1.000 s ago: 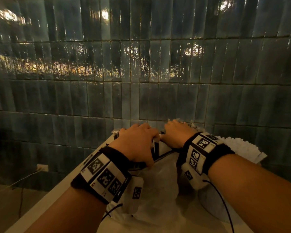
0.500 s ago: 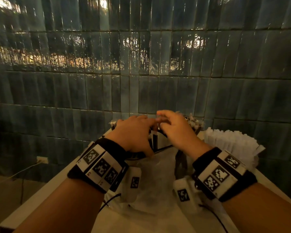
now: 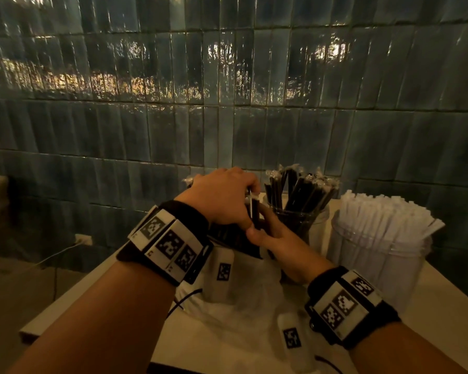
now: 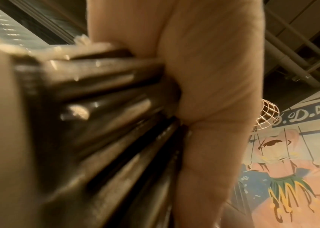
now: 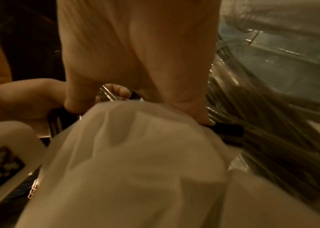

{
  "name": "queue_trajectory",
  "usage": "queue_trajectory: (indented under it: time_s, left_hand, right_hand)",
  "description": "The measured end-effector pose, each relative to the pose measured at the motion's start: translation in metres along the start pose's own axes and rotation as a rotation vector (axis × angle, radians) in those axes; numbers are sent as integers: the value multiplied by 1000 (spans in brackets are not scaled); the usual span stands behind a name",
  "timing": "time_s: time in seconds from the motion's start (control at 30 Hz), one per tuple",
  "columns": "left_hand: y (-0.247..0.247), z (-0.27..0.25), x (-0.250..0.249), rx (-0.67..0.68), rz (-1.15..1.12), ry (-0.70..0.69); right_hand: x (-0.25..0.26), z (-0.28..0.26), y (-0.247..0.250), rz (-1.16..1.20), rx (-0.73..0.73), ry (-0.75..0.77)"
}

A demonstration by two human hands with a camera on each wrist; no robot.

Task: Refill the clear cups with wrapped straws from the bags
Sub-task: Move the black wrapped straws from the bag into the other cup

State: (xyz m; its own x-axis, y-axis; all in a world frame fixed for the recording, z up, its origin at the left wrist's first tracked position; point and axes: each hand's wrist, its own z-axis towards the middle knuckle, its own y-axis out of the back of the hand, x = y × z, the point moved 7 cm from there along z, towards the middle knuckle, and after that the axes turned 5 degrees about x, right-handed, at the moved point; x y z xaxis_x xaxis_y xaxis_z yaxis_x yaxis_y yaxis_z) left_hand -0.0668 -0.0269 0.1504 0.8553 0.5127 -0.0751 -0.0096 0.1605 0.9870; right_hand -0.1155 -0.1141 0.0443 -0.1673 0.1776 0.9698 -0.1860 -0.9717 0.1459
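Your left hand (image 3: 222, 198) grips a bundle of black wrapped straws (image 4: 100, 111) upright above the plastic bag (image 3: 243, 287). Your right hand (image 3: 278, 238) pinches the bundle's lower part. The half-filled clear cup (image 3: 297, 225), nearer your right hand, stands just right, by the counter's (image 3: 449, 298) far edge.

A blue banner (image 4: 309, 113) on the painted wall mural (image 4: 284, 169) reads in part "D. DEP", its remaining letters cut off.
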Motion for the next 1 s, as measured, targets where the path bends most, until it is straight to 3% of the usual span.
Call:
queue_trajectory:
  time_s: [0.13, 0.47, 1.0]
  left_hand:
    - [0, 1, 1, -6, -10, 13]
    - [-1, 1, -1, -23, 8, 13]
    - [-1, 4, 4, -26, -18, 13]
  right_hand:
    - [-7, 1, -1, -183, -12, -2]
    - [-8, 4, 4, -167, -59, -27]
    - [0, 1, 11, -218, -162, 122]
